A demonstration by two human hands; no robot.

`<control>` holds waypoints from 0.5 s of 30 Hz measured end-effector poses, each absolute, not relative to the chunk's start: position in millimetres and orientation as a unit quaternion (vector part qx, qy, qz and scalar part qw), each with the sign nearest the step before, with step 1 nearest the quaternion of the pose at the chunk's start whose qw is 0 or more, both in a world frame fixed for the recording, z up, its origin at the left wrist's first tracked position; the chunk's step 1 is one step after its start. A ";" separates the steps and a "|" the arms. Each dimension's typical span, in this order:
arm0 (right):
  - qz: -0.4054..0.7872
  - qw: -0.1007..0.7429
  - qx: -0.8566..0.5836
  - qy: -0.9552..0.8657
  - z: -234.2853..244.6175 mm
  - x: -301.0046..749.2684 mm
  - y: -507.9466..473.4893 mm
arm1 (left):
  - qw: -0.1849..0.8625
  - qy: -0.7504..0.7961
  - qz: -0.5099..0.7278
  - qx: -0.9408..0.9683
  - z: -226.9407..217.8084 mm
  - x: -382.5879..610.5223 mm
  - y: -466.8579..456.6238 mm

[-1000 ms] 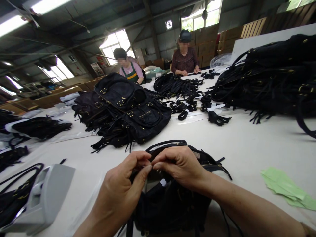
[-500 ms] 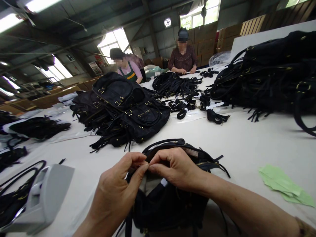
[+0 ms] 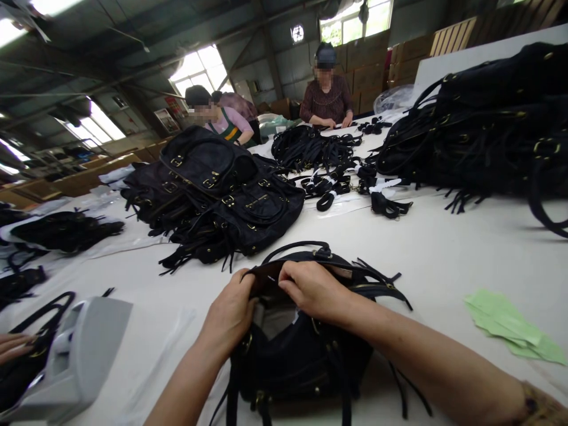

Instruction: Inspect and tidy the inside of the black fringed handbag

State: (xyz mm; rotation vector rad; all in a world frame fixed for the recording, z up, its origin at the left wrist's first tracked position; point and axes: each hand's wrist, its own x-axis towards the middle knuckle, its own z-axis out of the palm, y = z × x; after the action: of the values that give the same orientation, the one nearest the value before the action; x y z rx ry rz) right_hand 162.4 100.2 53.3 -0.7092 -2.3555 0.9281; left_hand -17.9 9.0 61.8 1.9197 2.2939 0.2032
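Black leather handbag (image 3: pixel 306 361) lies on the white-covered work table (image 3: pixel 444 248), directly before the person, mouth open, pale lining (image 3: pixel 273 319) showing. Left hand (image 3: pixel 228 313) holds the bag's near-left rim, fingers curled over the edge. Right hand (image 3: pixel 313 290) sits on the rim beside it, fingers curled inward, hands nearly touching. Bag handle (image 3: pixel 297 245) arcs just beyond both. Ahead: pile of fringed black bags (image 3: pixel 222 195). Right: green paper sheets (image 3: pixel 510 328). Left: grey plastic device (image 3: pixel 75 355), a co-worker's hand (image 3: pixel 13 346) just beside it.
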 end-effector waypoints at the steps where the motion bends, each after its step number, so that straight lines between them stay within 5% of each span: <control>1: 0.339 0.254 -0.259 -0.868 51.6 162.0 100.9 | 0.081 0.762 0.088 0.636 56.4 -21.4 14.6; 15: 0.334 0.263 -0.254 -0.869 52.5 161.9 105.5 | 0.101 0.747 0.163 0.637 36.9 -32.4 34.5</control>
State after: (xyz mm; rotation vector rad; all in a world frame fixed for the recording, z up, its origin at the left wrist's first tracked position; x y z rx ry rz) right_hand 161.9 105.5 52.5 -0.6874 -2.3501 0.9046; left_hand -32.4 34.5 36.9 1.8816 2.2066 0.4805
